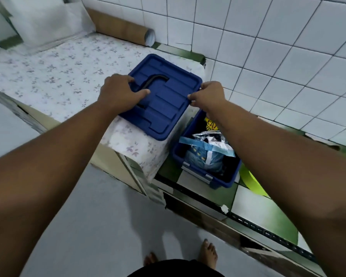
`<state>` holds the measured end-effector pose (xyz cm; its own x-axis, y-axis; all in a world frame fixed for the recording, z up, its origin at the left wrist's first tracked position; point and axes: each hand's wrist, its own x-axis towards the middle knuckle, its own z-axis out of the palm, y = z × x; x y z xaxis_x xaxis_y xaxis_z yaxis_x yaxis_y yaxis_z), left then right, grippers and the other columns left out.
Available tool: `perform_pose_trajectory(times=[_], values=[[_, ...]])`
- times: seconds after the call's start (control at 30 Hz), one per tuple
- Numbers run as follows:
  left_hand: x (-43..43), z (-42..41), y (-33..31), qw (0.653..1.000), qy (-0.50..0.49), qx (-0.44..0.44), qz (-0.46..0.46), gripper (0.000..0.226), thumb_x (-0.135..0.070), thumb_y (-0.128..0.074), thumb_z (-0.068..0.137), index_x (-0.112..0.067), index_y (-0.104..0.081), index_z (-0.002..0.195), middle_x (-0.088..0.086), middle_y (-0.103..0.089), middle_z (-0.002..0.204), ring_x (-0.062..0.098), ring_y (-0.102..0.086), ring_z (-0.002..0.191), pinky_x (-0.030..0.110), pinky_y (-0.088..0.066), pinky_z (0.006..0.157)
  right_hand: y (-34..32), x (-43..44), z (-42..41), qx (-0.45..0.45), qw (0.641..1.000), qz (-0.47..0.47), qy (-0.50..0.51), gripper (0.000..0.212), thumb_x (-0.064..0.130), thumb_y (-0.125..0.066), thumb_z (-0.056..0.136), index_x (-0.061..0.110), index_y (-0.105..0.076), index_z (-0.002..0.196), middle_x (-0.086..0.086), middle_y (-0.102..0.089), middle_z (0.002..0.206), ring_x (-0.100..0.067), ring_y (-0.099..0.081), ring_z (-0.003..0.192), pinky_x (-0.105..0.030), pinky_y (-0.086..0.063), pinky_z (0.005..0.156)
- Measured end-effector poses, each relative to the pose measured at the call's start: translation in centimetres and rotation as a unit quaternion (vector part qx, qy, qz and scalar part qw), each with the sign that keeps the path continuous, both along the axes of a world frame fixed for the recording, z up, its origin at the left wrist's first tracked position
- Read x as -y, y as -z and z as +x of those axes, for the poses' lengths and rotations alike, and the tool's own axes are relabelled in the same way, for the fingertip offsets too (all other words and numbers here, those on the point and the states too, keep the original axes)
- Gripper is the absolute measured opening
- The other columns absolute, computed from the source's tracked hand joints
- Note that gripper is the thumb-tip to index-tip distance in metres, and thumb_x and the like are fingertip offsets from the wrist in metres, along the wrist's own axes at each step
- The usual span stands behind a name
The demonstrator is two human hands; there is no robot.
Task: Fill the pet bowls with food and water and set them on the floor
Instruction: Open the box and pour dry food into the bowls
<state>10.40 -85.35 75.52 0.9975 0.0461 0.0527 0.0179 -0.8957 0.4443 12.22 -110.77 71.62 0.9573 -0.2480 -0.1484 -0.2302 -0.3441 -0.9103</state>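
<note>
Blue plastic fills the middle of my feed: a lid (168,104) with a black handle (158,77) lies tilted across the corner of a flowered cloth (58,72), though I cannot tell whether it rests there or hangs just above. My left hand (118,92) grips it at the handle, fingers curled over and thumb flat on the plastic. My right hand (209,95) pinches the lid's right edge.

Just to the right and lower, the open box (226,181) stands on a green-and-white tiled ledge (248,204). Inside it sits a blue-and-white bag (204,156), crumpled and silver at the top, with a yellow packet (211,124) behind it, partly hidden by my forearm.

A cardboard tube (122,30) lies against the white tiled wall (268,47).
</note>
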Motion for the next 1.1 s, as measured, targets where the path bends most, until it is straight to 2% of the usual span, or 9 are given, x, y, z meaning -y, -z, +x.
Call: perform_pose_trajectory(times=[0.07, 0.2, 0.3, 0.47, 0.57, 0.67, 0.73, 0.9, 1.1], values=[[-1.7, 0.3, 0.2, 1.0, -0.012, -0.018, 0.018, 0.098, -0.08, -0.065, 0.073, -0.013, -0.055, 0.144, 0.013, -0.056, 0.146, 0.035, -0.049, 0.136, 0.052, -0.044, 0.11, -0.2, -1.9, 0.5, 0.005, 0.999, -0.034, -0.016, 0.047, 0.014, -0.088, 0.066, 0.018, -0.042, 0.056, -0.008, -0.054, 0.067, -0.023, -0.063, 0.069, -0.046, -0.06, 0.068], [-3.8, 0.8, 0.9, 0.997, -0.026, -0.045, 0.055, 0.111, -0.089, -0.06, 0.069, -0.015, -0.047, 0.15, 0.014, -0.051, 0.149, 0.038, -0.043, 0.139, 0.053, -0.041, 0.111, 0.4, -4.8, 1.7, 0.017, 0.998, -0.059, -0.031, 0.03, 0.021, -0.086, 0.073, 0.007, -0.061, 0.081, -0.013, -0.067, 0.088, -0.026, -0.07, 0.086, -0.037, -0.061, 0.074], [-4.7, 1.0, 1.8, 0.996, -0.024, -0.052, 0.062, 0.115, -0.093, -0.056, 0.067, -0.016, -0.045, 0.152, 0.016, -0.051, 0.146, 0.039, -0.045, 0.135, 0.054, -0.043, 0.109, 0.6, -5.9, 2.0, 0.032, 0.993, -0.103, -0.039, 0.031, 0.027, -0.083, 0.079, 0.007, -0.064, 0.093, -0.007, -0.063, 0.093, -0.02, -0.061, 0.087, -0.029, -0.052, 0.075], [-5.0, 0.9, 2.9, 0.994, -0.006, -0.016, 0.11, 0.104, -0.09, -0.046, 0.077, -0.013, -0.048, 0.147, 0.022, -0.05, 0.142, 0.043, -0.045, 0.133, 0.052, -0.042, 0.107, 0.3, -6.3, 1.1, 0.06, 0.987, -0.141, -0.041, 0.037, 0.024, -0.077, 0.086, -0.003, -0.07, 0.11, -0.014, -0.071, 0.111, -0.024, -0.066, 0.103, -0.031, -0.053, 0.089], [-5.2, 1.1, 3.3, 0.992, 0.003, -0.011, 0.124, 0.103, -0.09, -0.043, 0.079, -0.012, -0.047, 0.147, 0.023, -0.044, 0.148, 0.044, -0.041, 0.137, 0.055, -0.037, 0.11, 0.0, -6.3, 0.7, 0.061, 0.985, -0.155, -0.048, 0.042, 0.025, -0.076, 0.087, -0.008, -0.069, 0.112, -0.015, -0.07, 0.102, -0.025, -0.066, 0.095, -0.034, -0.055, 0.086], [-4.9, 1.1, 3.3, 0.993, 0.002, 0.0, 0.115, 0.1, -0.086, -0.042, 0.084, -0.012, -0.042, 0.152, 0.025, -0.034, 0.157, 0.044, -0.032, 0.144, 0.058, -0.027, 0.116, -0.2, -5.7, 0.2, 0.057, 0.989, -0.132, -0.041, 0.042, 0.029, -0.077, 0.086, 0.0, -0.068, 0.116, -0.002, -0.063, 0.097, -0.017, -0.063, 0.093, -0.029, -0.053, 0.086], [-4.1, 1.1, 2.9, 0.996, 0.008, 0.032, 0.083, 0.093, -0.078, -0.045, 0.09, -0.011, -0.039, 0.154, 0.024, -0.032, 0.16, 0.042, -0.03, 0.147, 0.055, -0.025, 0.12, -0.6, -4.7, -0.5, 0.074, 0.992, -0.101, -0.026, 0.038, 0.026, -0.077, 0.086, 0.005, -0.068, 0.116, -0.003, -0.068, 0.097, -0.022, -0.069, 0.096, -0.036, -0.056, 0.091], [1.1, 0.1, 1.4, 0.986, 0.106, 0.125, -0.022, 0.067, -0.06, -0.053, 0.093, -0.01, -0.056, 0.138, 0.014, -0.058, 0.138, 0.033, -0.051, 0.13, 0.048, -0.042, 0.11, -1.4, 0.9, -3.0, 0.089, 0.995, -0.022, 0.037, 0.03, 0.017, -0.074, 0.087, 0.002, -0.067, 0.112, 0.0, -0.064, 0.079, -0.021, -0.069, 0.072, -0.039, -0.062, 0.077], [9.8, -3.0, 2.1, 0.964, 0.251, 0.059, -0.061, 0.024, -0.035, -0.064, 0.095, -0.017, -0.07, 0.11, 0.001, -0.068, 0.103, 0.017, -0.062, 0.096, 0.035, -0.052, 0.087, 0.9, 8.9, -7.3, 0.02, 0.993, -0.106, 0.044, 0.004, 0.014, -0.073, 0.085, 0.014, -0.071, 0.088, -0.01, -0.07, 0.083, -0.027, -0.07, 0.074, -0.038, -0.06, 0.073]])
